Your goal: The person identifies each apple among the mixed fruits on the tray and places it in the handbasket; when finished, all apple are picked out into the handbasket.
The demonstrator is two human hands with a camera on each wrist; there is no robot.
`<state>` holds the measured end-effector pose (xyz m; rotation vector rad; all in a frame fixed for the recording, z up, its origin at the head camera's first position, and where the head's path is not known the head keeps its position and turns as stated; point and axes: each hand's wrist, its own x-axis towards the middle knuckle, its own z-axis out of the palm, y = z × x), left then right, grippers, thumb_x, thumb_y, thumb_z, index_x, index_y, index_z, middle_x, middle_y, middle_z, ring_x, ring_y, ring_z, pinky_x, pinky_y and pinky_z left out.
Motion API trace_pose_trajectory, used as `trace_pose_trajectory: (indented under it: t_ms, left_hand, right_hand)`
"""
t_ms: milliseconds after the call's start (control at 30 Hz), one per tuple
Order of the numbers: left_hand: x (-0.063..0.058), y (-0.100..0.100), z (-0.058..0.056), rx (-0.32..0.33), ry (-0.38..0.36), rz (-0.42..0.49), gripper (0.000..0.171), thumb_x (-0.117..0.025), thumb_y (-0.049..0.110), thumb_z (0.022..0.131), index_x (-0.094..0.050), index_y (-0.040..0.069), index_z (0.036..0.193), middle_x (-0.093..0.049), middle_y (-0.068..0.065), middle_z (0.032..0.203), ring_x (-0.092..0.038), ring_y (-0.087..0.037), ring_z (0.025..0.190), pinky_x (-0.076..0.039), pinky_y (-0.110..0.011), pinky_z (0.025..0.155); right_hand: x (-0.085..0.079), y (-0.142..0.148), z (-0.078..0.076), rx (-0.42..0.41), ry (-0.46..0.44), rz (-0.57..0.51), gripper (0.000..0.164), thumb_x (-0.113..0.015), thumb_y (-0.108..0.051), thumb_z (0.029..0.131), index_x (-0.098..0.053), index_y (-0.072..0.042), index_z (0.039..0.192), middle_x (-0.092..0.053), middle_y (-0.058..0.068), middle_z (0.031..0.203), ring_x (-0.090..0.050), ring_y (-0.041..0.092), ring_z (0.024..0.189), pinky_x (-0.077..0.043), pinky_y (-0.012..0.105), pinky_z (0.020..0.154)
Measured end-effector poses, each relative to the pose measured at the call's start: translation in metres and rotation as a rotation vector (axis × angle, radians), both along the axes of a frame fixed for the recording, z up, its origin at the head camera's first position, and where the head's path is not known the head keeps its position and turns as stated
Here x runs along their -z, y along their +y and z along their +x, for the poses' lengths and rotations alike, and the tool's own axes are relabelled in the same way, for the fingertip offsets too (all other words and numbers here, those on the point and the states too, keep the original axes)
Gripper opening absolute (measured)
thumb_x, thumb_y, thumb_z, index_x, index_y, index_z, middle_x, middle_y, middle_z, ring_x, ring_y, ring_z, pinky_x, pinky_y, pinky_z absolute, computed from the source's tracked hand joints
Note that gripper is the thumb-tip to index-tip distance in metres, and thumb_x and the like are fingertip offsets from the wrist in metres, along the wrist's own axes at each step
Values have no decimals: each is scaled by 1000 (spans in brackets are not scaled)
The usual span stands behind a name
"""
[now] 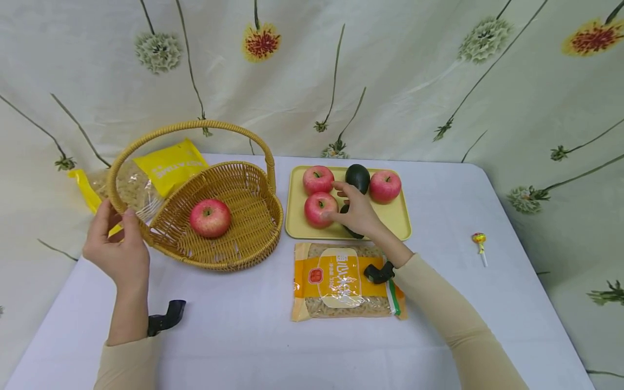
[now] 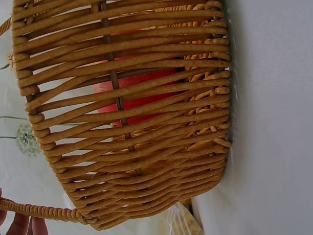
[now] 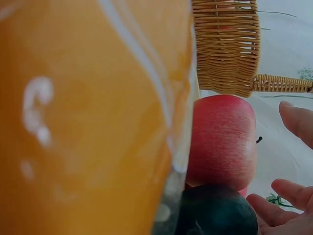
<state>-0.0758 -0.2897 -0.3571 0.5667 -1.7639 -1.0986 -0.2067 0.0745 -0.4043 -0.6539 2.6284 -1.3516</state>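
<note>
While left grip (image 1: 118, 248) on basket handle (image 1: 195, 124), right grip (image 1: 359, 213) near apple (image 1: 319, 210)

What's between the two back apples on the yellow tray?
In the head view, a dark oval thing, partly behind the right hand, lies between the left back apple and the right back apple.
</note>
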Motion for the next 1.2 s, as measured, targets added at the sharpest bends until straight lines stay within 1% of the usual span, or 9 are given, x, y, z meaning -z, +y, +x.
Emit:
trace_pose_trajectory:
  t_ms: [133, 167, 467, 567, 700, 933, 1033, 1100, 1200]
  left_hand:
    - [0, 0, 0, 1, 7, 3, 30, -60, 20, 94, -70, 19, 122, -70, 12, 106, -55, 6, 88, -41, -12, 72]
    - [0, -1, 0, 0, 7, 2, 30, -60, 20, 94, -70, 19, 122, -70, 11, 107, -55, 6, 88, -41, -12, 71]
    - [0, -1, 0, 2, -2, -4, 30, -60, 21, 94, -69, 20, 123, -68, 15, 106, -55, 6, 89, -42, -12, 73]
    - [1, -1, 0, 0, -4, -6, 30, -59, 21, 95, -69, 21, 123, -69, 14, 107, -55, 6, 89, -42, -12, 73]
    - [1, -1, 0, 0, -2, -3, 30, -59, 20, 94, -69, 21, 123, -68, 18, 106, -54, 6, 89, -42, -12, 73]
    - [0, 0, 0, -4, -1, -2, 30, -59, 19, 94, -70, 19, 122, -71, 7, 110, -55, 6, 88, -41, -12, 72]
    - [-1, 1, 0, -6, -3, -3, 30, -59, 20, 94, -69, 19, 123, -71, 4, 110, -55, 6, 88, -41, -12, 72]
    - [-1, 1, 0, -6, -3, -5, 30, -59, 20, 94, -69, 19, 123, -71, 5, 111, -55, 7, 88, -41, -12, 72]
    - [0, 0, 0, -5, -1, -7, 30, -59, 20, 94, -69, 18, 123, -70, 10, 109, -55, 6, 88, -42, -12, 72]
  right_hand:
    - [2, -3, 0, 2, 13, 48, 75, -79, -20, 81, -42, -4, 145, -47, 16, 144, -48, 34, 128, -42, 47, 107]
    - [3, -4, 0, 3, 14, 55, 76, -79, -20, 81, -42, -4, 145, -47, 16, 144, -48, 34, 127, -42, 47, 107]
    - [3, -7, 0, 3, 45, 103, 77, -81, -22, 79, -45, -2, 143, -50, 17, 142, -50, 34, 125, -43, 45, 105]
    - [3, -8, 0, -1, 57, 137, 77, -81, -23, 79, -45, -2, 144, -50, 16, 143, -51, 34, 124, -44, 44, 105]
    - [3, -8, 0, 3, 81, 194, 77, -81, -27, 79, -46, -4, 143, -51, 16, 142, -51, 33, 124, -44, 45, 105]
    - [3, -8, -1, 8, 99, 256, 76, -81, -31, 79, -48, -6, 142, -54, 13, 142, -47, 33, 129, -38, 49, 109]
    - [4, -9, -2, 6, 110, 271, 74, -81, -31, 78, -49, -6, 141, -55, 12, 141, -49, 33, 127, -38, 48, 108]
    - [4, -10, -3, 4, 114, 286, 75, -82, -32, 78, -50, -7, 141, -56, 12, 140, -50, 33, 124, -39, 48, 107]
    - [6, -10, -4, 5, 108, 300, 76, -83, -33, 76, -50, -8, 141, -58, 10, 138, -51, 31, 122, -40, 47, 106]
